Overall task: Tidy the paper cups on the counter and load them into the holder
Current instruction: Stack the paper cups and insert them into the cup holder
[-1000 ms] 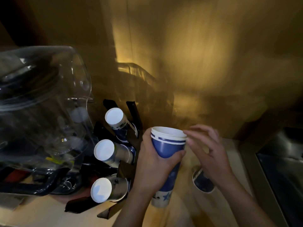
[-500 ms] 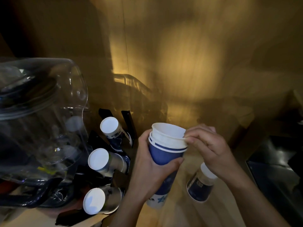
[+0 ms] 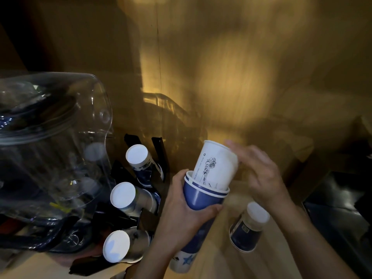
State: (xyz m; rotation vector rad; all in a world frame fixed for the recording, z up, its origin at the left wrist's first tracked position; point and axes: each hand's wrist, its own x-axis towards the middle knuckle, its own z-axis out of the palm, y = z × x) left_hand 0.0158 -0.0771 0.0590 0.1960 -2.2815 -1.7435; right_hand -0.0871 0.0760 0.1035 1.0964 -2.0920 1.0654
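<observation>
Gripping blue cup stack [image 3: 201, 200] w/ left hand [image 3: 181, 214], fingers wrapped round it, centre near. White cup [image 3: 215, 166] half sunk in stack top, tilted right. Right hand [image 3: 261, 172] spread open beside it, blurred; contact unclear. Holder [image 3: 149, 216] left w/ three cup rows. Upturned cup [image 3: 249, 228] on counter [image 3: 271, 262] right. Clear jug [image 3: 50, 141] far left.

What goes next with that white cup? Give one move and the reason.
Probably lift the white cup clear with the right hand. It sits tilted, half out of the blue stack that the left hand grips, and the right hand looks open beside it.
</observation>
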